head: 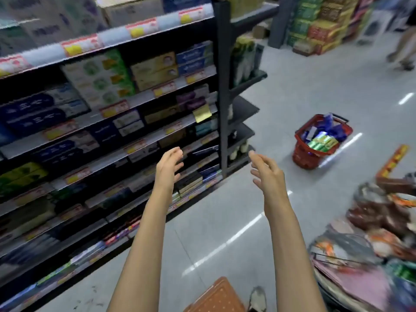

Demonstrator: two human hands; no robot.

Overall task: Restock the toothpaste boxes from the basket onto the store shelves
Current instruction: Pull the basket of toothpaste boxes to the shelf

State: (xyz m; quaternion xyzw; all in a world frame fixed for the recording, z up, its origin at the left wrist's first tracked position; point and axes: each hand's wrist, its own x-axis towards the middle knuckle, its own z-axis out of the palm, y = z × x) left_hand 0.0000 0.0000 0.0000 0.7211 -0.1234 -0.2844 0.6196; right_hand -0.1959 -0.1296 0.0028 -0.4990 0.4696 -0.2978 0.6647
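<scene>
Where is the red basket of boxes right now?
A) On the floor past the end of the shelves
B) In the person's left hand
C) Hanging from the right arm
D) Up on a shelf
A: the red basket stands on the floor beyond the end of the shelves, while the left hand and right hand are both open and hold nothing.

Hands x2: left hand (168,163), right hand (267,170). Red basket (306,156) x1. Green boxes (322,140) in it: several, exact no. unclear (blur). Shelf unit (222,97) x1, tiers too blurred to count. Tan boxes (155,70) x2, stacked. Yellow tag (202,113) x1. Shoe (257,298) x1. Other person (403,48) x1.
</scene>
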